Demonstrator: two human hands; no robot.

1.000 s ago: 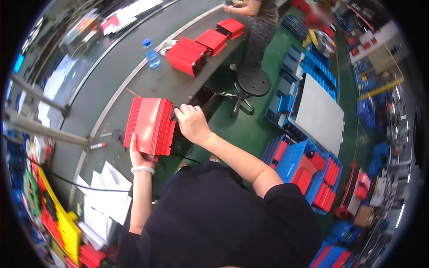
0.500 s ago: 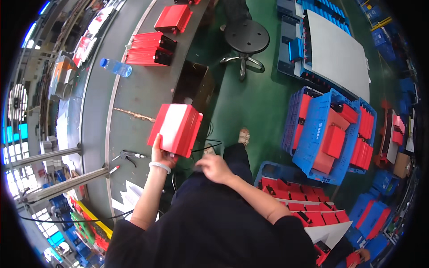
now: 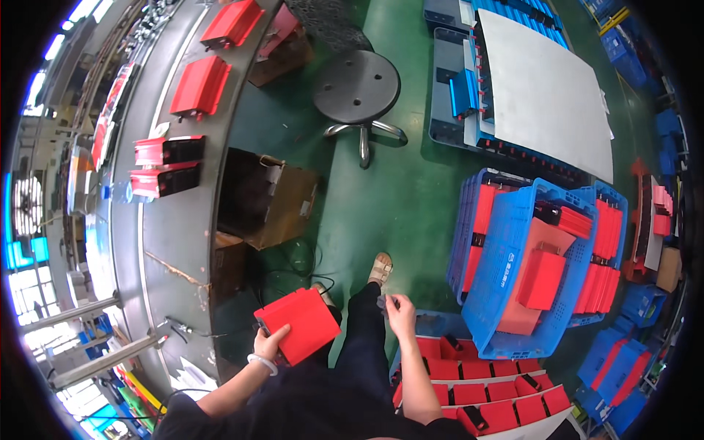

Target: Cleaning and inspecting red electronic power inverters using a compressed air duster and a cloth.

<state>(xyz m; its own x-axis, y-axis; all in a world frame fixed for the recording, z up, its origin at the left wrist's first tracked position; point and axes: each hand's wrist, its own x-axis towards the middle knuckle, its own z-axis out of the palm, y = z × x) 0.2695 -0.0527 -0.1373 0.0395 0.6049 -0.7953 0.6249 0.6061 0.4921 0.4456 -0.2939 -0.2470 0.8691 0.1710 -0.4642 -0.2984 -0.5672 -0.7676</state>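
Observation:
A red metal-cased box [image 3: 302, 323], probably an inverter housing, is tilted low in front of my body. My left hand [image 3: 270, 345] grips its near left corner, thumb across the red face and the other fingers hidden beneath. My right hand [image 3: 400, 315] is apart from the box, to its right, with the fingertips pinched around a small dark piece [image 3: 382, 301] too small to identify. Below that hand, several red boxes [image 3: 469, 393] lie in rows with white sheets between them.
Along the left workbench [image 3: 176, 227] stand several red boxes [image 3: 200, 86] and a hand tool [image 3: 177, 328]. A cardboard box [image 3: 287, 205] and a black stool [image 3: 357, 86] are ahead. Blue crates [image 3: 506, 271] with red boxes stand right, near a white-topped stack [image 3: 543, 95].
My left hand has lowered the red box and turned it so a plain red face shows. My right hand has moved right and now pinches a small dark piece. The view has shifted.

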